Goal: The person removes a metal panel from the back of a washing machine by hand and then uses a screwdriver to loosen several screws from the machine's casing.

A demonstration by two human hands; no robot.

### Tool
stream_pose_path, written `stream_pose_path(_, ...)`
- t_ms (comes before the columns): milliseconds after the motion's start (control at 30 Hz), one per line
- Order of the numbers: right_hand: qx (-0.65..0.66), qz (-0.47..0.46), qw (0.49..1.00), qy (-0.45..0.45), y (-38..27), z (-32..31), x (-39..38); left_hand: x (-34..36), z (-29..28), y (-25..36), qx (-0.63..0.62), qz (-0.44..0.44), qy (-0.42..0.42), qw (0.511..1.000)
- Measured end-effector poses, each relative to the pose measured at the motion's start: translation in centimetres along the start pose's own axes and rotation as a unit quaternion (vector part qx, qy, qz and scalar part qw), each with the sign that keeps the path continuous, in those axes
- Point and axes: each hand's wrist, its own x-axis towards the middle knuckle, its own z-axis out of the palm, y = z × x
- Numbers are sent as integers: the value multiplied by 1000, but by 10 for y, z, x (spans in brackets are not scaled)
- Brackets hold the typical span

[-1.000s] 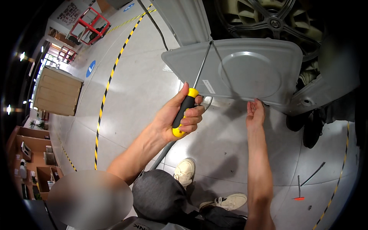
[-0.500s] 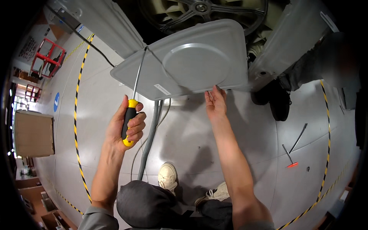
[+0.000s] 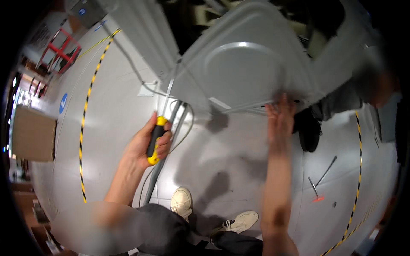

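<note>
A screwdriver with a yellow and black handle [image 3: 156, 141] is gripped in my left hand [image 3: 143, 145], its long shaft pointing up. The blurred tip lies in line with the left edge of a grey metal panel [image 3: 239, 68]; whether it touches cannot be told. This panel has a round raised shape and a pale label strip [image 3: 220, 103]. It leans against the opening of a large grey machine housing [image 3: 143, 34]. My right hand [image 3: 280, 113] is at the panel's lower right edge, fingers stretched upward against it and smeared by motion.
Grey hose [image 3: 164, 155] and thin cable run down the floor. A T-handled tool with a red grip [image 3: 317, 199] lies at right beside a metal rod and a small dark part [image 3: 334, 205]. Another person's black shoe [image 3: 310, 132] stands right of the panel. Striped tape [image 3: 87, 102] marks the floor.
The panel has turned and shifted right, up against the housing. My right hand has moved right along with it. The left hand with the screwdriver has moved slightly right and down.
</note>
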Motion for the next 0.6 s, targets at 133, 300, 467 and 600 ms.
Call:
stream_pose_path(133,-160,64,968,185,-46,77,4,1,5,-1,-7,-1,-9,1000)
stream_pose_path(300,-249,7,959,134,-70,92,3,0,12,-10,30,53,62,996)
stream_pose_path(467,-364,-53,920,138,-100,115,11,-6,33,-8,-13,71,130,989)
stream_pose_path(600,-433,-150,881,118,-108,132,15,-7,22,-5,-188,8,-23,982)
